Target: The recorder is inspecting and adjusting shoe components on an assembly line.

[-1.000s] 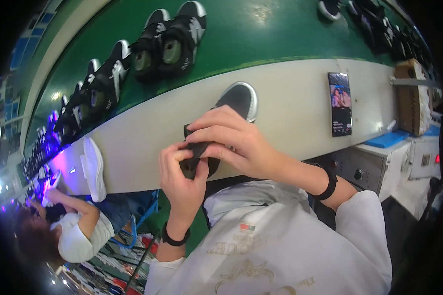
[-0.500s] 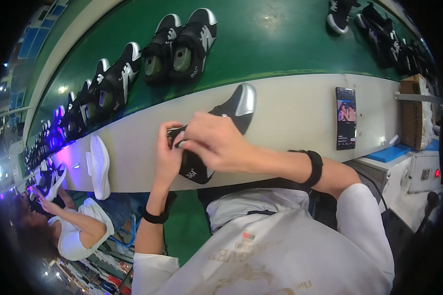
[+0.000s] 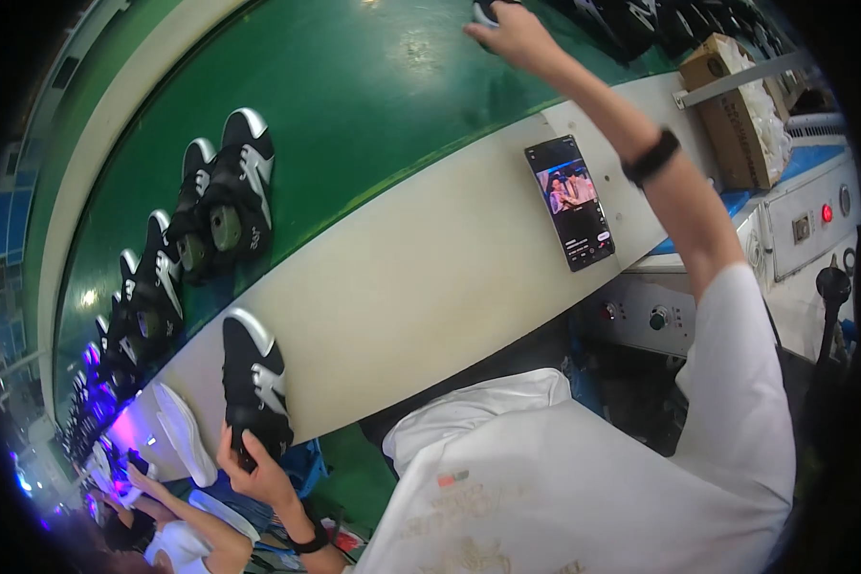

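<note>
Over the cream worktop (image 3: 402, 297), I'd let my left grip (image 3: 255, 471), wrapped on the heel of the black shoe (image 3: 244, 368) by the near edge, steady it lightly while my right grip (image 3: 521, 40), its hold unclear, touches a second shoe (image 3: 485, 12) beyond the far edge.

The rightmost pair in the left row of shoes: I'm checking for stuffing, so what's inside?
Each shoe of the pair shows a dull greenish insert at its opening. Further forward, the inside is covered by the black uppers and cannot be seen.
</note>
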{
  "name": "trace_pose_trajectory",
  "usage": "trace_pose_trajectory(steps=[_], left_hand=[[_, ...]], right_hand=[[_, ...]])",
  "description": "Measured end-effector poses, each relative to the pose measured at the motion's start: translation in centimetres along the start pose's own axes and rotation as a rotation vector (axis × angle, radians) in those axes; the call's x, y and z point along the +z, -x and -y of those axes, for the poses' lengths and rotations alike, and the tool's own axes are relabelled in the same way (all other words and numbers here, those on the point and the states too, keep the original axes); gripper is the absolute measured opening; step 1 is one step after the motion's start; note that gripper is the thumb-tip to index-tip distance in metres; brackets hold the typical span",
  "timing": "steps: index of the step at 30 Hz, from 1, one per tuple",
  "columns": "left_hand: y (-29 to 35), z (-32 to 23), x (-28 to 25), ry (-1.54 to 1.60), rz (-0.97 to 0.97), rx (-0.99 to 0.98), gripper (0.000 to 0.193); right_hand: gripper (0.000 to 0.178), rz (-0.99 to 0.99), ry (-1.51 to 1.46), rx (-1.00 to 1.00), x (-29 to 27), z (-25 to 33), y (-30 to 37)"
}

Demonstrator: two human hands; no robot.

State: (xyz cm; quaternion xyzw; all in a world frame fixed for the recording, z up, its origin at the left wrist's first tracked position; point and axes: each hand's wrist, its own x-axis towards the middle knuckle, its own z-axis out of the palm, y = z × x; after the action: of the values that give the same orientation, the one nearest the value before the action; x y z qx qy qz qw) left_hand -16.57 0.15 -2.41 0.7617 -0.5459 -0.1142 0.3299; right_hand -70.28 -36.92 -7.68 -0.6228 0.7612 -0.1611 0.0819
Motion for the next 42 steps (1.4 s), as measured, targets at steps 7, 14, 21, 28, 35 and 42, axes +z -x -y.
trace_pose_trajectory(steps=[7,14,21,28,35,42], left_hand=[[0.8,0.4,0.6,-0.170,-0.103,0.012,0.026],[0.8,-0.1,0.7,-0.176,-0.104,0.002,0.026],[0.7,-1.0,1.4,-0.225,-0.124,-0.040,0.025],[-0.2,-6.4,-0.5,-0.236,-0.348,0.152,0.051],[-0.7,-11.1,8.0,0.539,0.495,-0.062,0.043],[-1.8,-10.6,12.1,0.905,1.115,-0.111,0.047]], right_hand=[[0.079,-0.113,-0.034,0.218,7.1,-6.7,-12.4],[0.105,-0.066,-0.114,0.254,7.0,-5.3,-9.1],[0.058,0.194,0.013,-0.053,4.9,1.1,-2.1],[0.066,0.535,-0.402,-0.360,0.1,8.8,6.3],[0.066,0.699,-0.368,-1.063,-2.0,11.3,19.4],[0.071,0.789,-0.593,-1.010,-3.7,10.1,24.1]])
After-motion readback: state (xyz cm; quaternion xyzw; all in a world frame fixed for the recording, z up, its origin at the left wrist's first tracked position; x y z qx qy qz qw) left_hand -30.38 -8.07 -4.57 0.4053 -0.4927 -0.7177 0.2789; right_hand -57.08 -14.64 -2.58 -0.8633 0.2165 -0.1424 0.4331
